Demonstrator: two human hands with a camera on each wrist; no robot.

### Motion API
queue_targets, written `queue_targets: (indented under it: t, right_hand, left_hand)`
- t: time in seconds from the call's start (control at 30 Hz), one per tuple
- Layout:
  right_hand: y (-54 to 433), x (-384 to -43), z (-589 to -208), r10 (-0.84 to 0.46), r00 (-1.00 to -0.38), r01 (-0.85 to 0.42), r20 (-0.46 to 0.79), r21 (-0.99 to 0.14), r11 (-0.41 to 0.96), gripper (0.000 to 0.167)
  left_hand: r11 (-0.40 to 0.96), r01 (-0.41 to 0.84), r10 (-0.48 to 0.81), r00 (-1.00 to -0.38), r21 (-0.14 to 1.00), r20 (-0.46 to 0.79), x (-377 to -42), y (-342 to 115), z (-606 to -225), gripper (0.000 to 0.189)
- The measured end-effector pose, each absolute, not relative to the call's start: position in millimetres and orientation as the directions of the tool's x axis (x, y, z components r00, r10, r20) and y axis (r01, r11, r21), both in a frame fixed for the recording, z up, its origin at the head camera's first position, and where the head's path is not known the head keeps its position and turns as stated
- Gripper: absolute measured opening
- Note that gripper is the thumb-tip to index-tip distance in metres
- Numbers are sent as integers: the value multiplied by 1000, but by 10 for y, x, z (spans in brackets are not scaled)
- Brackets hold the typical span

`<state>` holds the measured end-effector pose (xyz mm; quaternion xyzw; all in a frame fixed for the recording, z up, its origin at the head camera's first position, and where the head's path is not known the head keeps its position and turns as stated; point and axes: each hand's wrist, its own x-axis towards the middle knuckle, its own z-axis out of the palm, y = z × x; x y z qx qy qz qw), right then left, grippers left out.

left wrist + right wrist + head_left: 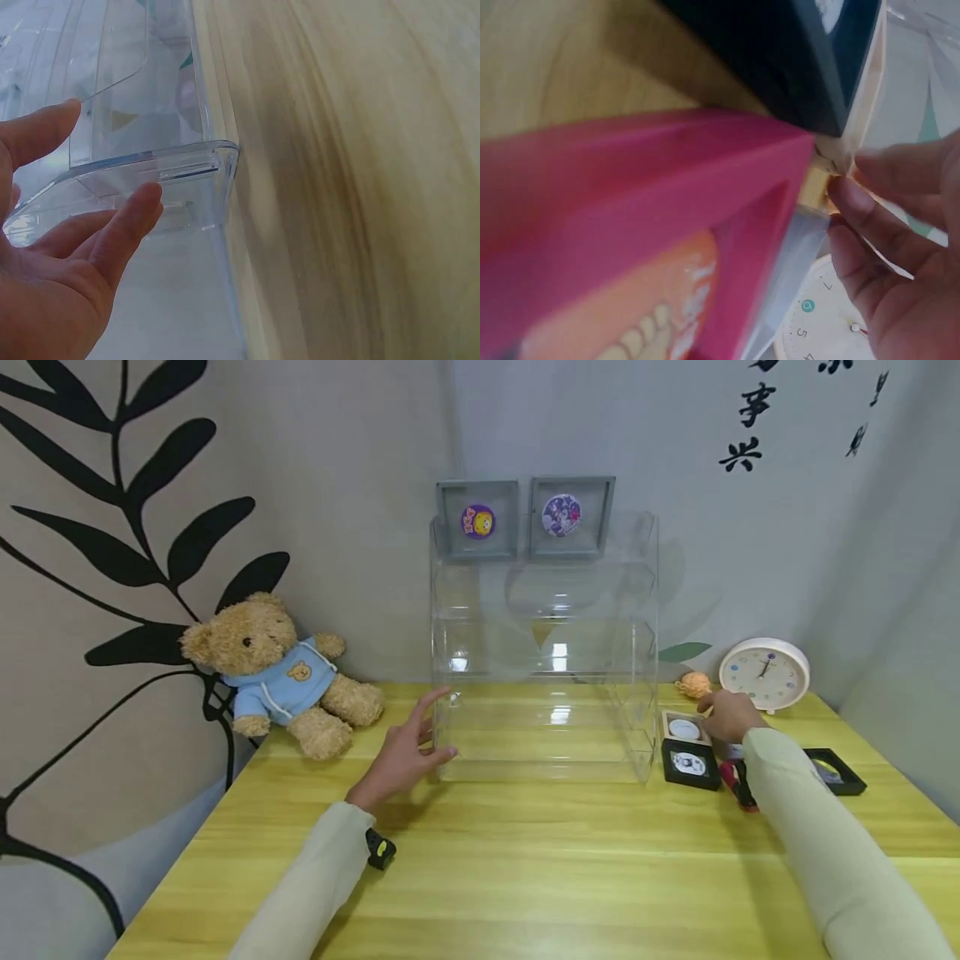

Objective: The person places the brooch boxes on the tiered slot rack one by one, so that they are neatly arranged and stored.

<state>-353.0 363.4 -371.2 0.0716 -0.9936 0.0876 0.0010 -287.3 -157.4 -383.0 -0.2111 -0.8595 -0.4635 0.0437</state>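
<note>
A clear tiered display rack point(540, 768) stands on the table; its upper tier bears two grey frames, one with a yellow-and-purple round badge point(478, 522), the other with a purple badge point(562, 516). My left hand point(401, 760) is at the rack's left side, thumb and fingers spread about the clear side panel point(150, 161). My right hand point(729, 717) reaches to the frames right of the rack. Its fingertips gather by the light wooden frame point(666, 727) and a small yellow piece point(814, 186); whether they grip either is unclear. A black frame point(690, 781) lies before the wooden one.
A pink-red frame point(652, 165) lies beneath my right forearm, another black frame point(851, 783) to its right. Behind my right hand stand a white round clock point(780, 668) and a small orange object point(695, 683). A teddy bear point(281, 672) sits at the left.
</note>
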Motion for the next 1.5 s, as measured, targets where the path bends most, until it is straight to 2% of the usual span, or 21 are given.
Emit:
queue_targets:
  t: [0.13,0.3,0.7,1.0,1.13,1.33,1.5]
  right_hand:
    - [3625,-3551,-3752,-97,-994,-87,-49,-177,980,37]
    - [3615,-3600,-3786,-50,-989,-24,-139,-183,983,34]
    - [3606,-3603,-3734,-47,-999,-43,-17,-202,978,30]
    - [3650,-3523,-3671,-18,-997,-44,79,-341,939,27]
    - [3652,-3470,-3612,1,-994,-51,111,-461,886,30]
    - [3696,-3373,-3499,-23,-999,-41,35,-668,743,35]
    - [3718,-3297,-3419,-82,-996,-69,19,-732,677,38]
  left_hand:
    - [489,403,304,-910,773,282,-2849,-1563,-3844,91]
    - [471,395,322,-910,789,263,-2848,-1564,-3843,91]
    - [478,393,313,-912,786,265,-2878,-1566,-3828,92]
    - [467,401,316,-908,788,275,-2884,-1558,-3849,91]
    - [461,401,316,-908,791,276,-2895,-1558,-3846,92]
    - [473,387,306,-915,792,264,-2878,-1540,-3837,91]
    - [481,380,302,-918,790,257,-2874,-1545,-3827,92]
